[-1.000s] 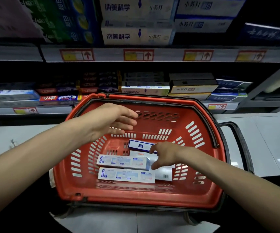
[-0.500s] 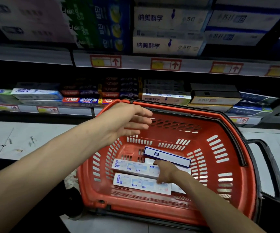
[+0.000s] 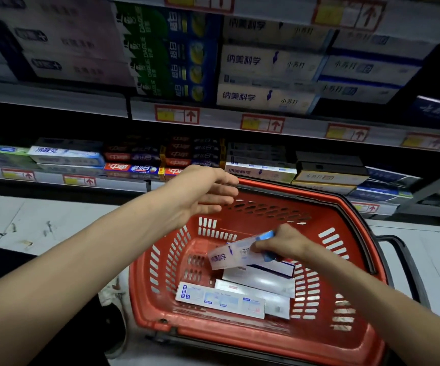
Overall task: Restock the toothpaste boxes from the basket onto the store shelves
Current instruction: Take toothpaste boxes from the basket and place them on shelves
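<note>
The toothpaste box (image 3: 229, 257) pinched by the right hand (image 3: 282, 247) is smeared with blur, its print only half readable, and the fingers (image 3: 261, 245) cover its right end. Under it, the loose boxes (image 3: 261, 280) in the basket (image 3: 279, 339) overlap, so their count is unclear. The left hand (image 3: 200, 191) hides a stretch of the basket's far rim. Price tags (image 3: 262, 123) are unreadable. Shadow swallows the dark boxes (image 3: 192, 150) on the lower shelf (image 3: 50, 177). Both forearms run out of frame.

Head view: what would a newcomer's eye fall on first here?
A red slotted plastic basket fills the lower centre, with several pale toothpaste boxes lying flat inside. Above them the right hand grips one pale blue-ended box, raised and tilted. The left hand hovers open over the basket's far-left rim.
</note>
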{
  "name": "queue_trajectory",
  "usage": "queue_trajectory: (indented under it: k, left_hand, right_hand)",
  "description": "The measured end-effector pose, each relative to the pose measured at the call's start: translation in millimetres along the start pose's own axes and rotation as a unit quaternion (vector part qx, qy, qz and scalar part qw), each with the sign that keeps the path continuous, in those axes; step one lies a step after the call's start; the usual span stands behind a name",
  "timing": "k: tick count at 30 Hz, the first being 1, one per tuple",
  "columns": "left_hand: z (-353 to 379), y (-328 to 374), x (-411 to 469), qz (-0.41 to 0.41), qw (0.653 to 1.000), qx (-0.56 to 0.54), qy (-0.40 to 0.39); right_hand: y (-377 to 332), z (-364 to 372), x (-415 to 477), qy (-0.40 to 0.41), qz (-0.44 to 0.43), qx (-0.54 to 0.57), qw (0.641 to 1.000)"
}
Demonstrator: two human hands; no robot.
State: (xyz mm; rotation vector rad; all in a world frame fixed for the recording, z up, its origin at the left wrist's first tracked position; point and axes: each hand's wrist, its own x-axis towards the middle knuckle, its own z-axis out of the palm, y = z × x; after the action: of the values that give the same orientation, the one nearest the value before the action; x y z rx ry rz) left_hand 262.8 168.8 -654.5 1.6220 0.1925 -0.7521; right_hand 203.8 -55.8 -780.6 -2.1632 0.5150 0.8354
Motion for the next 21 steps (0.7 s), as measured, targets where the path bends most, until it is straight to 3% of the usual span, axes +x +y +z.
queue_trajectory:
  k: [6, 9, 13, 17, 21]
  left_hand:
    - [5.8, 2.9, 2.9, 0.013, 1.000, 0.015, 0.009]
    - [8.2, 0.7, 7.4, 0.007, 1.000, 0.018, 0.012]
    - [10.7, -8.4, 16.5, -0.014, 0.999, 0.029, 0.022]
    - [12.5, -18.7, 25.1, -0.037, 0.998, 0.046, 0.032]
    - [16.3, -29.8, 31.2, -0.056, 0.994, 0.081, 0.040]
  right_hand:
    - [-27.3, -78.0, -91.0, 0.002, -0.039, -0.010, 0.999]
    - [-36.3, -106.8, -130.5, 0.011, -0.030, 0.053, 0.998]
    - [-24.5, -107.3, -149.2, 0.112, -0.033, 0.119, 0.986]
    - [-14.6, -92.8, -144.4, 0.193, -0.029, 0.081, 0.978]
    - [-11.8, -98.3, -146.9, 0.155, -0.063, 0.170, 0.971]
